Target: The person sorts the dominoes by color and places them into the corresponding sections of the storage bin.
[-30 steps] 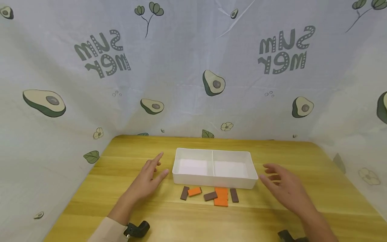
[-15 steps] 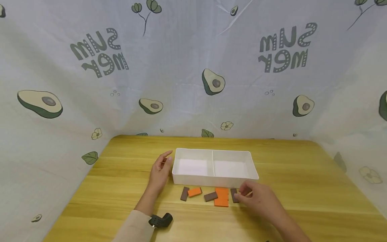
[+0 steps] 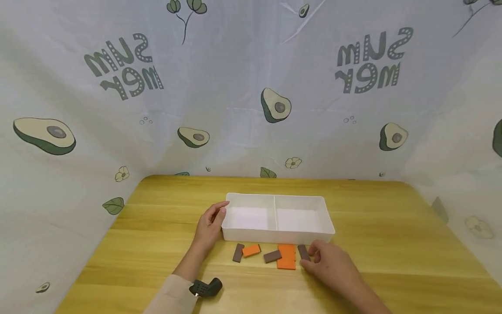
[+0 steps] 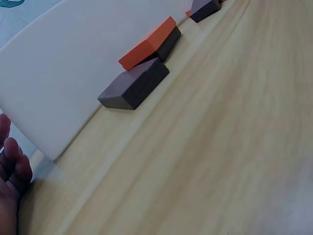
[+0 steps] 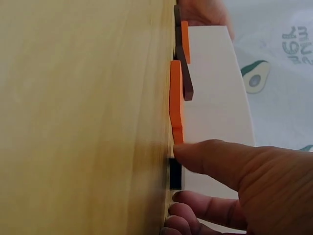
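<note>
In the head view a white two-compartment box stands on the table. My left hand rests against its left end, fingers loosely bent by the rim; in the left wrist view only some fingers show. My right hand has thumb and index finger on either side of the rightmost dark brown block, pinching it on the table. The right wrist view shows that block between thumb and fingers.
In front of the box lie orange blocks, a brown block leaning on them, a small orange-topped block and another brown block. A printed curtain hangs behind the wooden table.
Both hands have come inward: the left one up to the box's left end, the right one down to the rightmost brown block, which has turned slightly.
</note>
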Demonstrator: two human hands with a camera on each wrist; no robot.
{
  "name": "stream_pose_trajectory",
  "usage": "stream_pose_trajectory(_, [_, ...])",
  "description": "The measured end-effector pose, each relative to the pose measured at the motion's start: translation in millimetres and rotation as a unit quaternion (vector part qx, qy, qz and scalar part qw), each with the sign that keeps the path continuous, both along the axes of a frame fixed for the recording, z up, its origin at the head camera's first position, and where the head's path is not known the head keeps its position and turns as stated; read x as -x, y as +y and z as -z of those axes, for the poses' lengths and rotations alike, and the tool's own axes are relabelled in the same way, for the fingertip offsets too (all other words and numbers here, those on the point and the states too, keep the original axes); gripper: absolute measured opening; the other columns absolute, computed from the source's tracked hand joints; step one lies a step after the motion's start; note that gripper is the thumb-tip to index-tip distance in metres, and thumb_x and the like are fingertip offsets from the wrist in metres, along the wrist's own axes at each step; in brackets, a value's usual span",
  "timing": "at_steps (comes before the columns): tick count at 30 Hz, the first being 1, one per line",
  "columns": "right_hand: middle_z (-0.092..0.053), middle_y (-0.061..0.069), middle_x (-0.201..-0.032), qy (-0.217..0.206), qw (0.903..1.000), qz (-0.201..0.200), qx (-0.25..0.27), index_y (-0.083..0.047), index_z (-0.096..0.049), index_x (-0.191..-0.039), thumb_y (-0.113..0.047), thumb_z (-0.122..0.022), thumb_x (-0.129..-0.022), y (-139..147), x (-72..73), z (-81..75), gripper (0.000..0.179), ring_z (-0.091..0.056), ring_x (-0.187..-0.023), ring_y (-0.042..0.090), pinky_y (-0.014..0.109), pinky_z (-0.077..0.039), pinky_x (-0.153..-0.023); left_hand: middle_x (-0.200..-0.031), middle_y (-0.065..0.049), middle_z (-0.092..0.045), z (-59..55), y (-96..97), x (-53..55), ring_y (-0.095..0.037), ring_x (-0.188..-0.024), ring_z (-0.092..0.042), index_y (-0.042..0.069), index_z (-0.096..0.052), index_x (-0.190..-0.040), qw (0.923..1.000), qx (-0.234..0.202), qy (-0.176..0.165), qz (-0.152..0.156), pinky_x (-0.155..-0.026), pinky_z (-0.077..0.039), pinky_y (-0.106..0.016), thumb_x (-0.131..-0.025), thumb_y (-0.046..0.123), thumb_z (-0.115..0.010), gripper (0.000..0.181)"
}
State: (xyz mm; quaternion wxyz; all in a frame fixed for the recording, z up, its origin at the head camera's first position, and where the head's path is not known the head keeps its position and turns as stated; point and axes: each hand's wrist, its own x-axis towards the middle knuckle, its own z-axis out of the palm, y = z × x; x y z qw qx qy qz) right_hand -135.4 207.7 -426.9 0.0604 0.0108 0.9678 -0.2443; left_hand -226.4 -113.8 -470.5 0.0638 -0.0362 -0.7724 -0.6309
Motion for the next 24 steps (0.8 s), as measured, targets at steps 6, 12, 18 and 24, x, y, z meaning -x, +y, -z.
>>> stream_pose_trajectory(6, [-0.059, -0.002, -0.079, -0.005, 1.0000, -0.001, -0.007, -0.018, -0.066, -0.088, -0.028, -0.082, -0.082, -1, 0.8, -1.2, 0.021, -0.049, -0.069, 0.016, 0.031, -0.040, -0.061, -0.100, -0.010, -0.062, 0.2, -0.3, -0.5, -0.016, -0.090, -0.053, 0.022, -0.069, -0.130, 1.0000, -0.004, 0.006, -0.001, -0.076, -0.045, -0.022, -0.104, 0.032, -0.058, 0.029])
stream_pose_trajectory(12, [-0.059, -0.002, -0.078, -0.003, 0.9999, -0.012, -0.009, -0.017, -0.067, -0.086, -0.025, -0.081, -0.082, 0, 1.4, -2.2, 0.017, -0.049, -0.070, 0.015, 0.031, -0.040, -0.063, -0.096, -0.010, -0.060, 0.0, 0.0, -2.4, -0.013, -0.085, -0.052, 0.017, -0.069, -0.130, 0.9999, -0.014, 0.009, -0.001, -0.074, -0.043, -0.021, -0.104, 0.027, -0.058, 0.029])
stream_pose_trajectory(18, [-0.064, -0.006, -0.077, 0.007, 0.9998, -0.017, 0.005, -0.017, -0.069, -0.086, -0.021, -0.079, -0.084, 2, 1.8, -5.1, 0.011, -0.052, -0.070, 0.013, 0.029, -0.042, -0.064, -0.089, -0.001, -0.053, 0.1, 3.0, -1.9, -0.011, -0.081, -0.049, 0.017, -0.070, -0.128, 0.9997, -0.006, 0.005, -0.023, -0.072, -0.041, -0.021, -0.104, 0.022, -0.059, 0.027])
stream_pose_trajectory(24, [-0.066, -0.010, -0.079, 0.043, 0.9961, -0.073, 0.026, -0.020, -0.073, -0.090, -0.022, -0.079, -0.087, 4, 0.3, -12.2, 0.008, -0.054, -0.072, 0.004, 0.022, -0.046, -0.064, -0.084, 0.000, -0.049, -1.7, 4.1, 0.0, -0.011, -0.076, -0.046, 0.012, -0.070, -0.125, 0.9993, -0.002, -0.006, -0.038, -0.068, -0.037, -0.020, -0.103, 0.014, -0.058, 0.026])
